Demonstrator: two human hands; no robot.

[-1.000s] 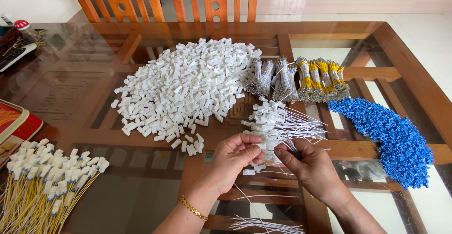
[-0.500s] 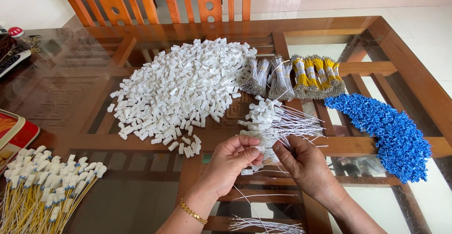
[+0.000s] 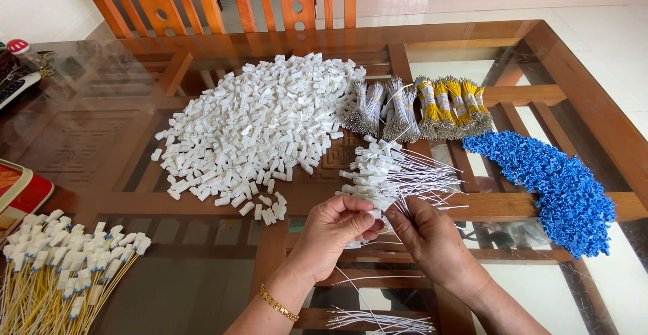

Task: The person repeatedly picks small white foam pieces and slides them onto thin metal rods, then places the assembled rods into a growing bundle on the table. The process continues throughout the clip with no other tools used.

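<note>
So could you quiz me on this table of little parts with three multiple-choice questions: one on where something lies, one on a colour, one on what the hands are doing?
1. Where does the heap of blue connectors lie?
A. at the table's right edge
B. at the near left corner
C. under the chair

2. What colour are the wires on the bundle at the near left?
A. red
B. yellow
C. green

3. What are the left hand and right hand doing?
A. resting flat and empty
B. holding a remote control
C. pinching white wires with white plugs

Answers: 1 A, the blue heap curves along the right side. 2 B, yellow strands run below white caps. 3 C, both hands' fingers close on that cluster.
</note>
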